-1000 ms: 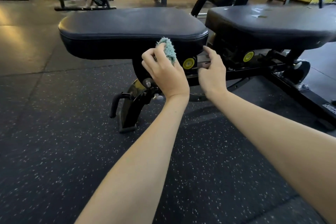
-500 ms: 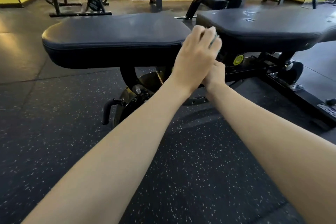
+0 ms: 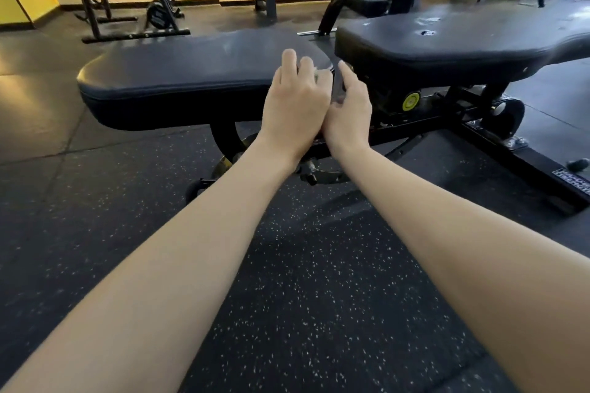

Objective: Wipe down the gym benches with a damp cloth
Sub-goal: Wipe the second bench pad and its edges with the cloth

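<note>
Left hand [image 3: 297,105] on right end of bench pad [image 3: 191,73], fingers curled over cloth [image 3: 316,76], only a sliver showing. Right hand [image 3: 349,112] touching alongside, fingers loosely straight, holding nothing.

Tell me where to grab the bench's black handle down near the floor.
Probably by its curved free end, coming from the left and above: the handle juts out leftward from the bench's underside, with only open floor on that side.
</note>
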`<state>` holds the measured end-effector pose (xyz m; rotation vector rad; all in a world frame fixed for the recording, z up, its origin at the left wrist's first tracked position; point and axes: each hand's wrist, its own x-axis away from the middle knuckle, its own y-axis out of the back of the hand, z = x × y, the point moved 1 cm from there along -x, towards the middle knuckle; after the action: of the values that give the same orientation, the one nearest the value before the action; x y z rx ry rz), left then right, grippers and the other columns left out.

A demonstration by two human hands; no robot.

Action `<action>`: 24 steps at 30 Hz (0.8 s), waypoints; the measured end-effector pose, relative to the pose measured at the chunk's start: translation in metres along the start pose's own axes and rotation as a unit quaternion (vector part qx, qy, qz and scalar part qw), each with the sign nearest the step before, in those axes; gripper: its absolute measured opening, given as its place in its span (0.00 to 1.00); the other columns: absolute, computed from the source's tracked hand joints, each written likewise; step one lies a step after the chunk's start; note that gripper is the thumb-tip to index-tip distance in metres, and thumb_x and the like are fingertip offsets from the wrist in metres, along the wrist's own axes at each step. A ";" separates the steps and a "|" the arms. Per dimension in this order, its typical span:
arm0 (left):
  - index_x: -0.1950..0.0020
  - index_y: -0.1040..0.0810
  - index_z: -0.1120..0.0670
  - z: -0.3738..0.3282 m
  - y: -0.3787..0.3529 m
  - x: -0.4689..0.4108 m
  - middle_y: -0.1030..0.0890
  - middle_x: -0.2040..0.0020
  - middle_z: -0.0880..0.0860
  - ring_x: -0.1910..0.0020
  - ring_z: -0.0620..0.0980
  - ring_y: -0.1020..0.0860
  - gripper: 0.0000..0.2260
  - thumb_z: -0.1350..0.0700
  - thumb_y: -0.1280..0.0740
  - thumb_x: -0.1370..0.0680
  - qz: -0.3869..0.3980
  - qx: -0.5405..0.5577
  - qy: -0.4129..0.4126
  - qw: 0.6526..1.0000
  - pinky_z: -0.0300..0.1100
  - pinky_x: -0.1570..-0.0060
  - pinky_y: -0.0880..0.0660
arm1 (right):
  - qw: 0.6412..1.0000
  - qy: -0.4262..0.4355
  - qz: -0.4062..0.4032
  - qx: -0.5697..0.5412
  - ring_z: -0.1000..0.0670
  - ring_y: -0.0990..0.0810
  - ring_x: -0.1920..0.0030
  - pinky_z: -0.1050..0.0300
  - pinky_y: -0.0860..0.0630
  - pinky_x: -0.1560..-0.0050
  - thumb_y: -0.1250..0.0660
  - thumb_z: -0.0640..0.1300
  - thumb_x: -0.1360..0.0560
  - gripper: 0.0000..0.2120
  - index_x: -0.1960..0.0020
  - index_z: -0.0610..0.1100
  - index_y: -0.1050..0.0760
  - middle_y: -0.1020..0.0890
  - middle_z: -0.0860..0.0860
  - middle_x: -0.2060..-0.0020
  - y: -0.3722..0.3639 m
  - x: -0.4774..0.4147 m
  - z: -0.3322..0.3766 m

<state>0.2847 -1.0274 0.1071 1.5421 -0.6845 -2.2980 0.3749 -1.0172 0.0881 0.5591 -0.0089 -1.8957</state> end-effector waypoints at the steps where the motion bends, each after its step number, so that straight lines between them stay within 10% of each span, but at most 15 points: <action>1: 0.66 0.22 0.58 0.005 0.002 0.003 0.25 0.69 0.55 0.62 0.56 0.22 0.15 0.69 0.46 0.29 -0.004 0.009 0.009 1.000 0.41 0.68 0.29 | 0.998 0.027 0.011 0.047 0.48 0.33 0.34 0.59 0.33 0.43 0.42 0.32 0.25 0.31 0.25 0.49 0.38 0.32 0.49 0.30 -0.002 0.005 0.004; 10: 0.55 0.22 0.63 0.098 0.020 0.065 0.23 0.62 0.60 0.60 0.60 0.26 0.13 0.73 0.41 0.33 -0.042 -0.034 0.068 0.996 0.46 0.58 0.34 | 0.954 0.158 0.026 0.253 0.42 0.42 0.28 0.51 0.40 0.32 0.40 0.32 0.27 0.34 0.23 0.46 0.42 0.44 0.44 0.24 -0.019 0.034 0.017; 19: 0.54 0.21 0.62 0.049 0.010 0.042 0.22 0.58 0.58 0.60 0.57 0.26 0.08 0.69 0.38 0.27 -0.074 0.066 0.067 0.993 0.46 0.60 0.26 | 0.927 0.227 0.009 0.298 0.46 0.51 0.22 0.48 0.55 0.28 0.37 0.34 0.29 0.36 0.23 0.44 0.42 0.46 0.45 0.22 -0.040 0.042 0.017; 24: 0.56 0.20 0.62 0.083 0.010 0.057 0.24 0.60 0.59 0.61 0.57 0.28 0.08 0.70 0.37 0.28 -0.097 0.075 0.144 0.982 0.42 0.63 0.31 | 0.913 0.290 -0.062 0.279 0.45 0.43 0.24 0.48 0.55 0.29 0.50 0.37 0.30 0.31 0.27 0.40 0.35 0.38 0.42 0.25 -0.074 0.047 0.026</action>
<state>0.1858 -1.0445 0.0940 2.0421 -0.6687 -2.1270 0.2861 -1.0362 0.0737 1.5307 -0.1343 -1.7711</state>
